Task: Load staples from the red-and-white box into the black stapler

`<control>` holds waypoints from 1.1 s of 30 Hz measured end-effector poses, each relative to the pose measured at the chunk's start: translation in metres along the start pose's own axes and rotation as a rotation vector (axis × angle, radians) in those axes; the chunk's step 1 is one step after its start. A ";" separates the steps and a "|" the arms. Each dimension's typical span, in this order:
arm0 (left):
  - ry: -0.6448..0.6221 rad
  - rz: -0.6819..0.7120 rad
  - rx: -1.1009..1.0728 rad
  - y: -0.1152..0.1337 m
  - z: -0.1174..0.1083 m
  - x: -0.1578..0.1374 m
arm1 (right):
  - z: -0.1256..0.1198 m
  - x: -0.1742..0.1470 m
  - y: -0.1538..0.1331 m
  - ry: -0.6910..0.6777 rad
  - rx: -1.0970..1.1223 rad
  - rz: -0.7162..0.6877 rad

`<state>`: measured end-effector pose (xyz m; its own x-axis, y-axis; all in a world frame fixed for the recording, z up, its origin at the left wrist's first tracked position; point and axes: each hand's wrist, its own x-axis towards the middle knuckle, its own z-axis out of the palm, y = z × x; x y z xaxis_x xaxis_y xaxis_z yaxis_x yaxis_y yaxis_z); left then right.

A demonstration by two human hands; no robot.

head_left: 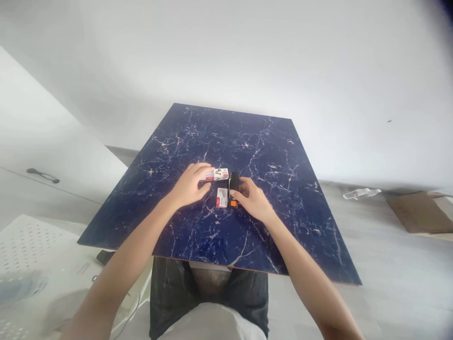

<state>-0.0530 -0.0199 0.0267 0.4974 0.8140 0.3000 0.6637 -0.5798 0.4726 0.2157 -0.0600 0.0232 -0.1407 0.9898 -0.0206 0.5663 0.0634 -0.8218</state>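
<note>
My left hand (193, 185) is closed around one end of a small white-and-red carton (221, 174), which has a dark picture printed on it. In my right hand (254, 200) is a black object with an orange end (234, 190), which looks like a stapler. It stands lengthwise away from me, thumb on the near side and fingers on the far right. Between the hands, a smaller white-and-red box (222, 198) lies on the table just left of the black object and below the carton.
The dark blue marbled table (226, 137) stands by a white wall. On the floor to the right are a clear plastic bottle (361, 193) and a cardboard box (421, 212). A white perforated plastic surface (28, 245) is at the lower left, near a cabinet handle (43, 176).
</note>
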 end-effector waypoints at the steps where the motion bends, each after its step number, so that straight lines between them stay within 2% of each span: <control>1: 0.004 -0.031 0.063 -0.008 -0.002 0.000 | 0.000 0.000 0.000 -0.003 -0.001 -0.003; 4: -0.115 -0.103 0.149 -0.026 -0.005 -0.002 | 0.000 0.000 0.000 0.002 -0.015 -0.009; 7: -0.216 -0.128 0.128 -0.031 -0.008 -0.006 | 0.000 0.000 0.000 0.008 -0.024 -0.018; 14: -0.337 -0.009 -0.068 -0.032 -0.020 -0.008 | 0.000 0.000 0.000 0.006 -0.018 -0.024; 18: -0.287 -0.058 -0.106 -0.025 -0.017 -0.005 | 0.000 0.000 0.001 0.005 -0.024 -0.028; 22: -0.196 -0.006 -0.211 0.000 -0.003 0.000 | 0.001 -0.001 0.001 0.015 -0.043 -0.040; 26: -0.246 0.069 -0.269 0.022 0.017 0.001 | 0.000 -0.001 0.000 0.009 -0.034 -0.042; 28: -0.273 0.070 -0.260 0.024 0.025 0.000 | 0.000 -0.001 0.000 0.005 -0.027 -0.043; 33: -0.221 0.047 -0.210 0.020 0.036 -0.002 | 0.000 -0.001 0.000 0.006 -0.031 -0.055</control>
<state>-0.0205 -0.0350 0.0057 0.6499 0.7452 0.1492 0.5180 -0.5780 0.6306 0.2161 -0.0607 0.0237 -0.1676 0.9855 0.0272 0.5824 0.1212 -0.8038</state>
